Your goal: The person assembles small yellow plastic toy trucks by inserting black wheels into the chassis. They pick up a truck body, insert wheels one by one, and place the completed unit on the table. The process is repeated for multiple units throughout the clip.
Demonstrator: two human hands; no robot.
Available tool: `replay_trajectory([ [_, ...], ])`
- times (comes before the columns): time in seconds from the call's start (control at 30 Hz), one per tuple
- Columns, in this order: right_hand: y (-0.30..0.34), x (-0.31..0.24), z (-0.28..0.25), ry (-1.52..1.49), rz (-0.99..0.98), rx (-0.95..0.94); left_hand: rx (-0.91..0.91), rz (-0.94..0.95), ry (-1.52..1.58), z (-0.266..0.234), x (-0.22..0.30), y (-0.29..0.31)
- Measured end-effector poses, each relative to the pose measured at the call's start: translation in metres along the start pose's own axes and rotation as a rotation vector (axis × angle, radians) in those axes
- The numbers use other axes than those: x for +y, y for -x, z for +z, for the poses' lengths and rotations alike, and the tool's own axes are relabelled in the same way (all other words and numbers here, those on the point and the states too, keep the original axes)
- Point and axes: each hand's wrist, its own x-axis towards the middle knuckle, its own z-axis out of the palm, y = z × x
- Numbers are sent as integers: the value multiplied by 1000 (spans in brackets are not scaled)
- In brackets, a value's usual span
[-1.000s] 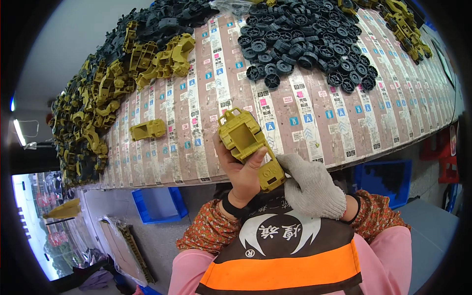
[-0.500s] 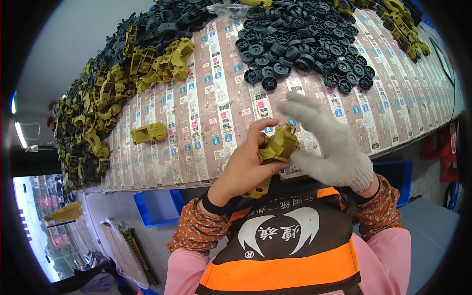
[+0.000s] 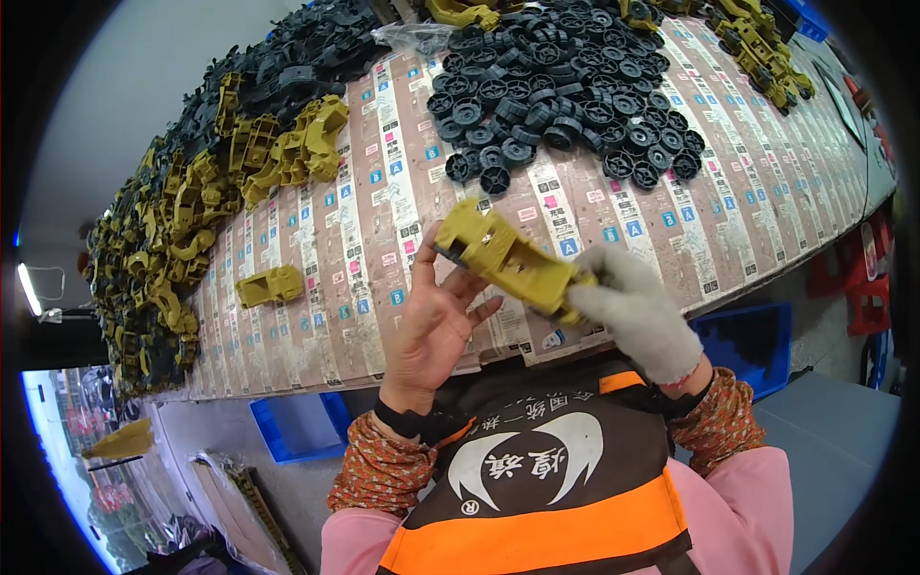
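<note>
A yellow-green plastic toy truck body [image 3: 513, 261] is held slanted above the table's near edge, its hollow bed facing up. My right hand [image 3: 637, 311], in a pale knitted glove, is closed on the truck's right end. Bare, with its fingers apart, my left hand [image 3: 426, 331] is just beside the truck's other end. Its fingertips partly pass behind the truck, so I cannot tell whether they touch it. A second toy truck body [image 3: 270, 286] lies on the table to the left.
Black toy wheels [image 3: 565, 91] are heaped at the far middle of the patterned tabletop [image 3: 383, 259]. Yellow truck bodies [image 3: 192, 206] and black parts [image 3: 297, 62] form a pile along the left. More yellow vehicles [image 3: 762, 48] sit far right. Blue bins [image 3: 302, 426] stand below the edge.
The toy truck body has gone from my left hand's grip to my right hand's and is now turned lengthwise, slightly farther from me. My left hand has opened away from it.
</note>
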Motion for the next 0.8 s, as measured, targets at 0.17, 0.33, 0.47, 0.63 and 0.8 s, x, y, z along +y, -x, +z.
replay_trajectory([
  [0.17,4,-17,-6,546,-266,-129,272,76,8,13,-10,-11],
  [0.33,-54,-30,-70,1057,-557,518,293,11,-22,7,-9,-4],
  [0.47,-78,-35,-77,1326,-512,600,328,-39,-119,19,-6,1],
  [0.63,-84,-35,-68,1345,-502,591,302,-52,-117,20,-12,6],
  [0.8,-83,-25,-75,1267,-499,550,302,-67,-137,17,-17,5],
])
